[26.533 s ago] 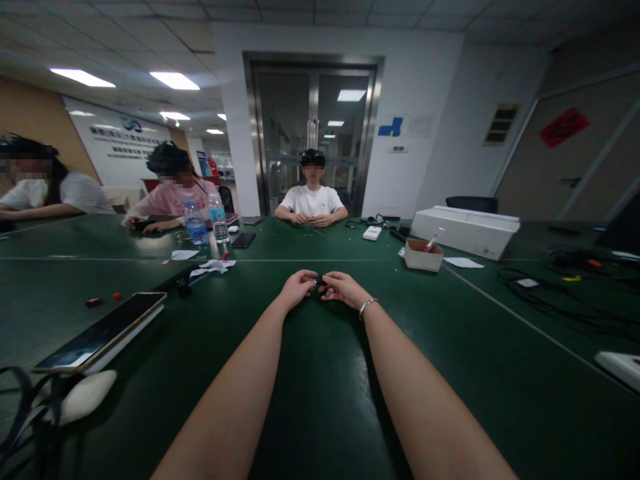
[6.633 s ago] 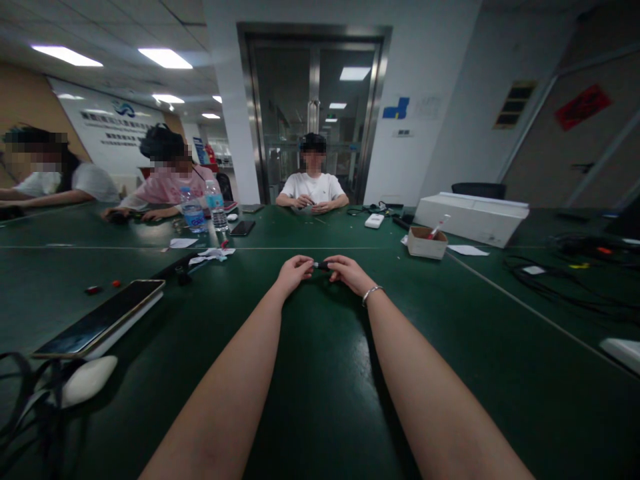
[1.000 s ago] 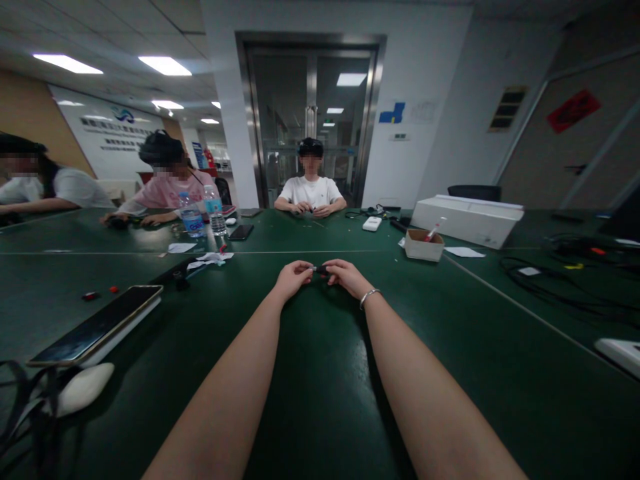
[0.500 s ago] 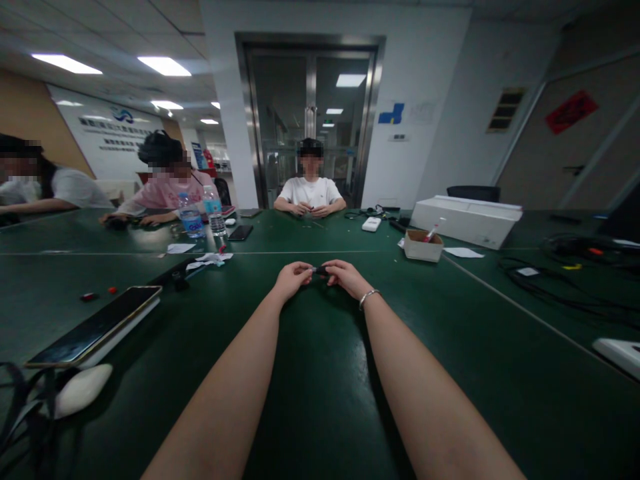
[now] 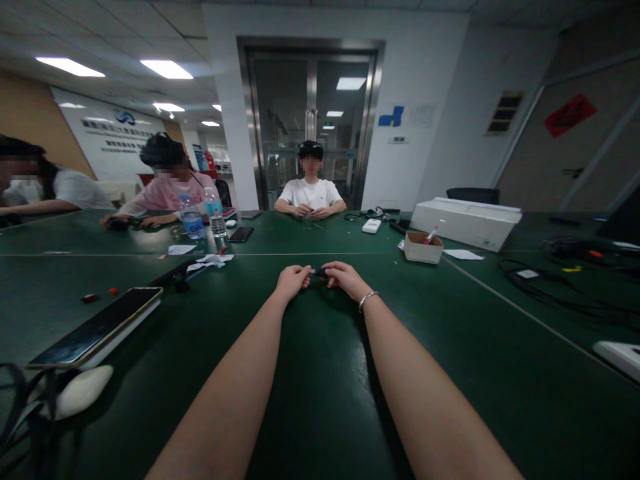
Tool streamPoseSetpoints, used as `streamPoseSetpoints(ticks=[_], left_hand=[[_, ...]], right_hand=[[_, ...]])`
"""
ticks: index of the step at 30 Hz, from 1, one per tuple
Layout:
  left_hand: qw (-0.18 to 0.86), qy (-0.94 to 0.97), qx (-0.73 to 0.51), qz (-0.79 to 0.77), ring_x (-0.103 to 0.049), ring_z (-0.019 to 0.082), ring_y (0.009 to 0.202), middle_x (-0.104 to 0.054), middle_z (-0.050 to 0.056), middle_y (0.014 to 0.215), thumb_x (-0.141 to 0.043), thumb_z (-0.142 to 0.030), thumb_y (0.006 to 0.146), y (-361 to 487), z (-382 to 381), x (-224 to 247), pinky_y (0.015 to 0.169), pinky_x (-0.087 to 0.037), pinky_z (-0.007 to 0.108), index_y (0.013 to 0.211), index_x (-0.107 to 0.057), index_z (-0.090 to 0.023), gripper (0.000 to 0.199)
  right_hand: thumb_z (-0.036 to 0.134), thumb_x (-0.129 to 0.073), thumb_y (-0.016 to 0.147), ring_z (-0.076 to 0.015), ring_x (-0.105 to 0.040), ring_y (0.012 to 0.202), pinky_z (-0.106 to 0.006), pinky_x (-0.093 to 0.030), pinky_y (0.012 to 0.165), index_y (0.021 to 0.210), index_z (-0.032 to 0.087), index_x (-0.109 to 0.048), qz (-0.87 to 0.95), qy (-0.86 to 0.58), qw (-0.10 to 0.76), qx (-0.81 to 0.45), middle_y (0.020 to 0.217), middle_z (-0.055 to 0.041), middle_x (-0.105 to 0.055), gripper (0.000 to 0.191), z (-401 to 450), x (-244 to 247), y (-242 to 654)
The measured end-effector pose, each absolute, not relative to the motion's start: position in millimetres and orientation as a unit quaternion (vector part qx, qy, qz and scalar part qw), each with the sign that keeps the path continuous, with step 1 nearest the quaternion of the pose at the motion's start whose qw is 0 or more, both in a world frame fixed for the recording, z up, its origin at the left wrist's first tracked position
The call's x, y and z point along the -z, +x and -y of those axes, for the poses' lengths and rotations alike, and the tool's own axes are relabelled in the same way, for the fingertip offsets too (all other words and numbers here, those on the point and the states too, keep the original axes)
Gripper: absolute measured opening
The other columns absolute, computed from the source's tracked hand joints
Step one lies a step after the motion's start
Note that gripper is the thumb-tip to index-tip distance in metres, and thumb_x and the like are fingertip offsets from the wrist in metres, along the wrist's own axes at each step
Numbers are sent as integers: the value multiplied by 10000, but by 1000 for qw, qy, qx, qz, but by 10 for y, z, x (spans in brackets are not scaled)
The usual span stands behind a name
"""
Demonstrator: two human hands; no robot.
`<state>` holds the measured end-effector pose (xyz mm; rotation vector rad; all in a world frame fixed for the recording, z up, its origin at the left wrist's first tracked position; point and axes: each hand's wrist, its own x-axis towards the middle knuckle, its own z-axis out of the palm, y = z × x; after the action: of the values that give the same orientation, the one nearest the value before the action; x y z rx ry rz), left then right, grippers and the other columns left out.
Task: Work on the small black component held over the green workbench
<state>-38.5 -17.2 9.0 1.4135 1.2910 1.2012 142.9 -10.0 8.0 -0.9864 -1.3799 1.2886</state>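
Between my two hands is a small dark object with a lighter, greyish end on the left; its exact kind is too small to make out. My left hand [image 5: 294, 281] pinches the lighter end with thumb and fingers. From the other side my right hand [image 5: 345, 279], with a silver bracelet at the wrist, is closed on the black part of this small dark object [image 5: 319, 272]. Both hands are just above or resting on the green table [image 5: 320, 373]; which of these, I cannot tell.
To the left lie a phone [image 5: 100, 325] on a white box, a white rounded item [image 5: 85, 392] with black straps, and paper scraps [image 5: 213, 260]. Water bottles [image 5: 191, 220] stand farther back. On the right are a small carton [image 5: 423, 251], a white box [image 5: 465, 223] and black cables [image 5: 545, 287]. People sit opposite.
My left thumb and fingers have shifted slightly on the lighter end of the small object. The right hand keeps nearly the same place, and the camera view has tilted very slightly.
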Motion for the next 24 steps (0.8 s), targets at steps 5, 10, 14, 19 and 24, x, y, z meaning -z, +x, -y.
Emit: streamPoseSetpoints(ticks=[5,10,14,19,24], left_hand=[[450,495,-529,-521,-523,80,507,-588,26,615,-609,-382,794,-409,147,-97,529,-446,225,727,-631,-96,295],[455,482,-543,-515,-524,75,509,-583,25,632,-610,-362,801,-412,132,-77,533,-461,224,746,-633,-92,276],[440,519,-523,-514,-535,83,525,-592,26,644,-603,-388,801,-413,134,-55,544,-465,228,777,-648,-98,294],[435,549,-496,-514,-535,90,532,-591,22,633,-612,-415,784,-406,143,-48,549,-455,231,757,-647,-110,308],[419,579,-479,-510,-528,94,527,-600,20,629,-606,-441,780,-399,134,-31,539,-439,226,752,-644,-125,320]], right_hand=[[121,-559,804,-59,-546,408,-181,-488,482,909,132,-625,554,-398,499,-534,669,-23,-675,126,100,-75,1435],[132,-568,809,-60,-548,416,-187,-493,486,941,132,-613,552,-396,500,-537,710,-30,-684,139,102,-75,1433],[122,-586,802,-50,-547,425,-180,-493,482,945,140,-621,559,-395,497,-533,770,-29,-686,148,99,-74,1426],[119,-600,796,-47,-545,434,-175,-494,482,949,148,-633,570,-394,486,-532,751,-13,-668,160,95,-69,1429],[125,-611,792,-51,-550,452,-167,-489,487,962,149,-645,582,-395,479,-526,697,-2,-649,174,73,-49,1433]])
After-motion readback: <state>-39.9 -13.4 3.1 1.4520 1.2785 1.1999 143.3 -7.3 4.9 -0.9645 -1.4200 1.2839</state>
